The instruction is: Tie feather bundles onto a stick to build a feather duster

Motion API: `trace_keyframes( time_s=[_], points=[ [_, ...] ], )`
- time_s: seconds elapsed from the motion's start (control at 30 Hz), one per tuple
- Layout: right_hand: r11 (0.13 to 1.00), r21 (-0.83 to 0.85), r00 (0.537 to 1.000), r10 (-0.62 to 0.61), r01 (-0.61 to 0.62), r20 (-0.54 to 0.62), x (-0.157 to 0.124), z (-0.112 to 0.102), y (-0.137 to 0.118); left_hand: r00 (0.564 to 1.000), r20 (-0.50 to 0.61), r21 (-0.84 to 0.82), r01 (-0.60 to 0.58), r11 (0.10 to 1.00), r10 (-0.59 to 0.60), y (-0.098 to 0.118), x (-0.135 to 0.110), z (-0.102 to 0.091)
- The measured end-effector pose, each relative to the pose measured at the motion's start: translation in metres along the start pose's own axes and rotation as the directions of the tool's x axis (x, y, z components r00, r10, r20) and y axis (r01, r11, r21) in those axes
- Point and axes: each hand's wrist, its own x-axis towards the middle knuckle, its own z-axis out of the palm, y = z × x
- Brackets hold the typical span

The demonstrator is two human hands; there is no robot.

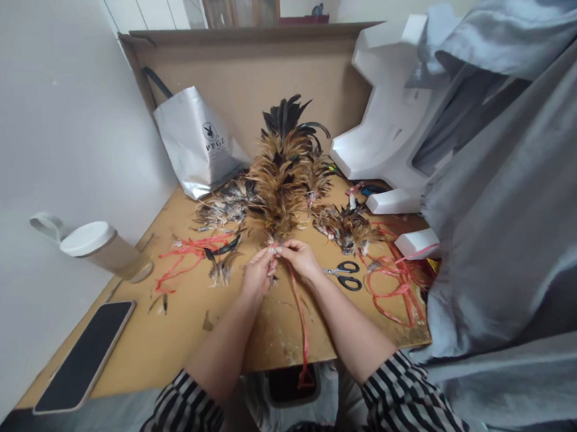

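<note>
A tall bundle of brown and black feathers [280,182] lies on the table, its tied base toward me. My left hand [259,270] pinches that base from the left. Meeting it there, my right hand [301,258] has thumb and finger closed at the same spot. A red plastic ribbon [302,307] runs from under my right hand and hangs over the table's front edge. Which hand grips the ribbon's end is hidden by the fingers. Black-handled scissors [346,275] lie just right of my right wrist.
Loose feathers [345,227] and tangled red ribbon [395,284] lie on the right. More ribbon [185,254] is on the left, near a lidded cup [110,252] and a phone [85,356]. A silver bag [197,142] and white foam [383,117] stand behind.
</note>
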Motion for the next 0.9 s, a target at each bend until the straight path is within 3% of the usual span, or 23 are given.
trace_keyframes(
  time_s=[0.13,0.33,0.5,0.73,0.9],
  points=[
    [0.998,-0.055,1.0,0.002,-0.002,-0.012,0.001,-0.004,-0.001,1.0,-0.001,0.036,-0.009,0.999,0.009,0.0,-0.001,0.0],
    [0.999,-0.016,0.994,0.052,-0.05,0.097,-0.002,-0.006,-0.008,0.999,-0.026,0.083,-0.037,0.996,0.039,-0.002,0.0,-0.001],
    [0.996,-0.052,0.997,0.073,-0.072,0.016,0.0,-0.007,-0.006,0.995,-0.044,0.159,-0.079,0.984,0.087,-0.005,0.001,-0.003],
    [0.976,0.032,0.974,0.213,-0.216,0.074,0.002,-0.01,-0.003,0.993,-0.002,0.319,-0.112,0.941,0.119,-0.009,0.004,-0.01],
    [0.98,0.035,0.976,0.193,-0.197,0.101,0.002,-0.013,-0.004,0.977,0.016,0.441,-0.198,0.875,0.214,-0.006,-0.002,-0.006]
  ],
)
